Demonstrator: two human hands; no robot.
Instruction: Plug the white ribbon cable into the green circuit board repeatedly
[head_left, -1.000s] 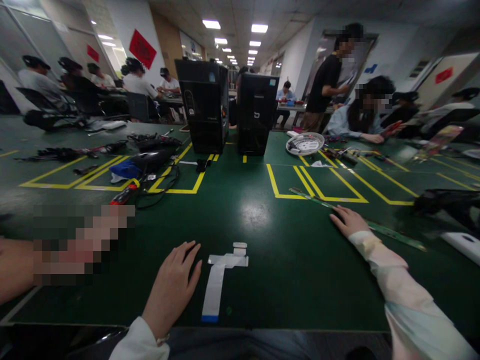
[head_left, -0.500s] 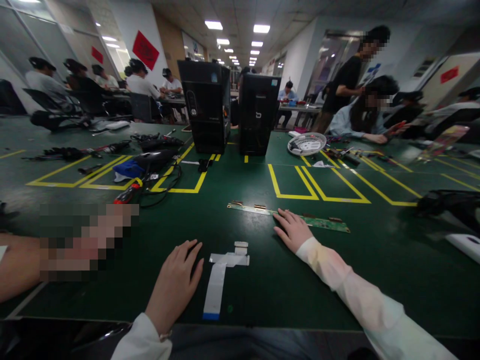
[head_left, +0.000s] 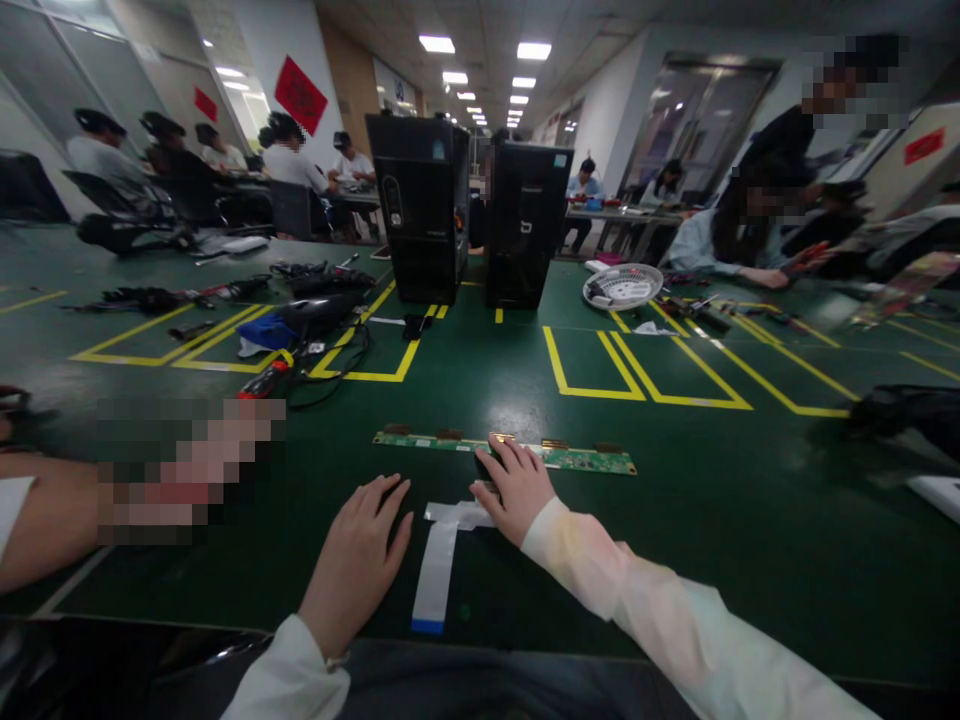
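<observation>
A long, thin green circuit board point(head_left: 585, 460) lies crosswise on the dark green table point(head_left: 337, 420), with brown tabs along its far edge. The fingertips of my right hand point(head_left: 519, 490) rest on the middle of the board, fingers spread and covering part of it. Nearer to me lies a white flat ribbon cable point(head_left: 435, 575), folded at its upper part and blue at its near end. My right hand hides some of the cable's upper end. Just left of the cable, my left hand point(head_left: 360, 545) lies flat on the table with its fingers stretched out, holding nothing.
Two black computer towers point(head_left: 420, 220) stand at the back. A co-worker's blurred hand point(head_left: 195, 470) is at the left, beside a red-and-black tool point(head_left: 264, 382). Cables and a black hair-dryer-like object lie beyond it. A round white grille point(head_left: 622, 287) sits back right, near yellow tape outlines.
My right hand has moved left, and the circuit board has shifted left with it, now lying closer above the ribbon cable. My left hand has stayed in place.
</observation>
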